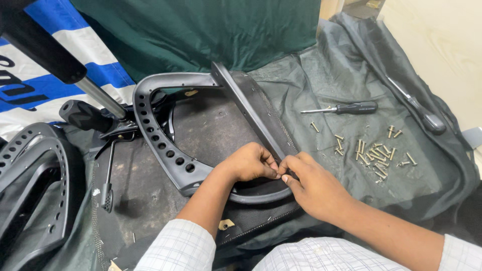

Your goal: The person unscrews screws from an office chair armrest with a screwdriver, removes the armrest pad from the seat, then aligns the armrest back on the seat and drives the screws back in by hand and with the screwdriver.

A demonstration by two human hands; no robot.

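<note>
A black plastic chair armrest frame (155,125) with a row of round holes lies on the upturned black chair seat base (211,130). My left hand (248,163) and my right hand (314,183) meet at the frame's near end, fingertips pinched together against the black bar (246,100) where it joins the frame. Something small seems pinched between the fingertips, but I cannot tell what it is. Both sleeves are white check cloth.
A pile of several brass-coloured screws (374,153) lies on the dark cloth to the right, with a black-handled screwdriver (351,108) and a second tool (419,110) beyond. A gas-lift cylinder and lever (85,93) stand left; another armrest frame (35,185) lies far left.
</note>
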